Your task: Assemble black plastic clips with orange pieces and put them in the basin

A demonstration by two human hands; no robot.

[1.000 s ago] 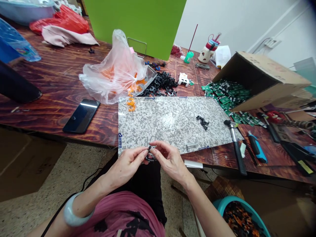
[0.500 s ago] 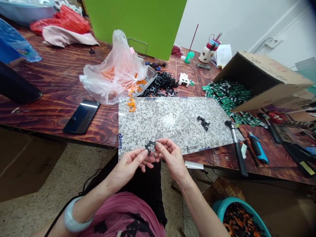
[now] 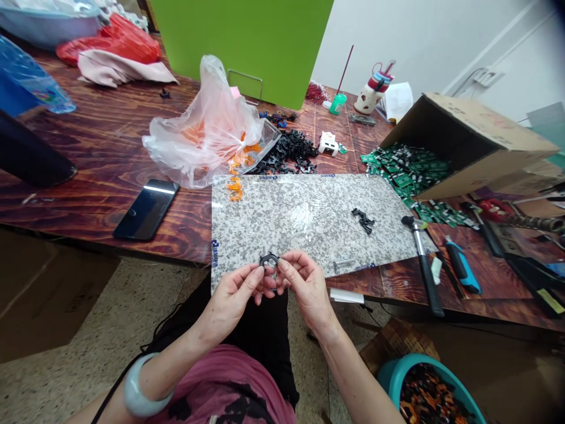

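Between my two hands is a small black curved plastic part (image 3: 269, 258), held above the near edge of the speckled board (image 3: 251, 229). My left hand (image 3: 241, 288) pinches its left end between thumb and forefinger. At its right end, my right hand (image 3: 302, 280) grips it the same way. Further fingers of both hands curl below the part and partly hide one another. On the board lie a pile of thin clear pins (image 3: 309, 217), a few black clips (image 3: 363, 221) and some orange clips (image 3: 235, 188).
Behind the board lie a heap of black clips (image 3: 289, 150) and a plastic bag (image 3: 207, 129). A carton (image 3: 468, 141) spills green circuit boards (image 3: 406, 168). A hammer (image 3: 424, 265) and blue cutter (image 3: 462, 266) are right, a phone (image 3: 147, 209) left. A teal tub (image 3: 391, 377) stands below.
The black curved part has turned a little, its arch now facing more upward between my fingertips. Both hands keep hold of it in nearly the same place.
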